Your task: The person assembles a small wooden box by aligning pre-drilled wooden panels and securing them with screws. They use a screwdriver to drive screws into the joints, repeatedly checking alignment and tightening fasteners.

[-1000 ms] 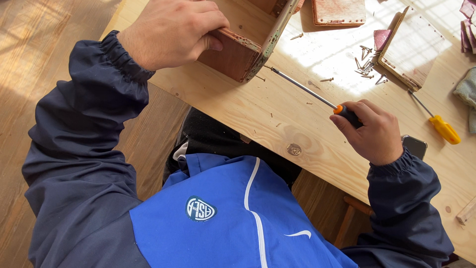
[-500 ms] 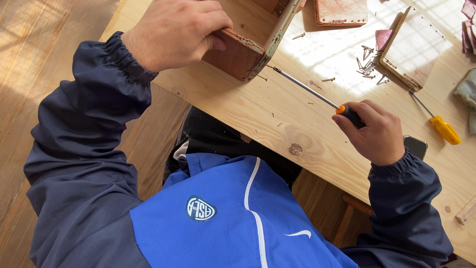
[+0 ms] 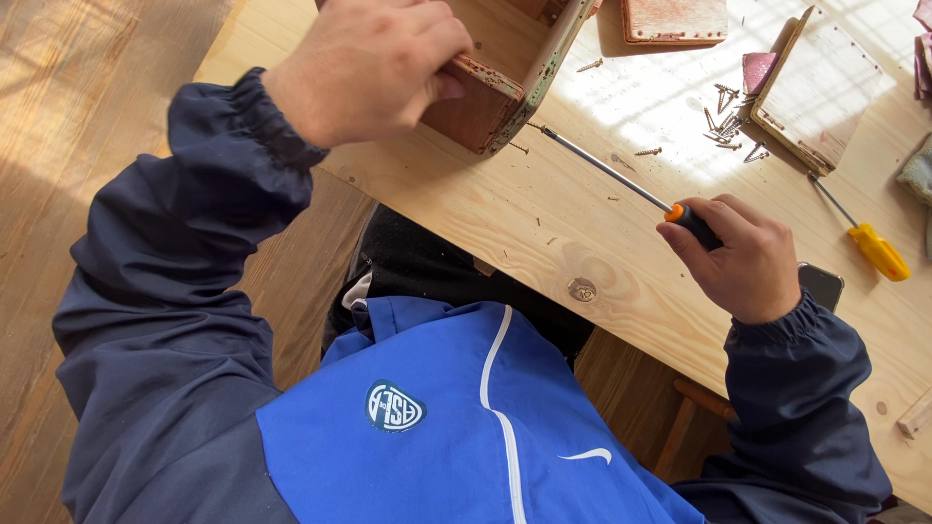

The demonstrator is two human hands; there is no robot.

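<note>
Little has changed over the last sec: the left hand (image 3: 364,68) stays clenched on the near corner of the box (image 3: 490,92), a reddish wooden piece w/ a worn greenish edge, pinning it at the near side of the table (image 3: 505,218). The right hand (image 3: 743,257) keeps its grip wrapped round the black-and-orange handle of the screwdriver (image 3: 607,170), whose long shaft runs up-left so the tip meets the box's lower edge. Vs. the earlier views the shaft angle and both hands sit about the same, so the driving looks ongoing, not finished; whether the tip is seated in a screw head can't be told. Loose screws (image 3: 723,126) lie scattered in the sunlit patch beyond, beside a flat panel (image 3: 811,92). A 2nd screwdriver (image 3: 869,243), yellow-handled, lies untouched to the right, well apart from the box.
</note>
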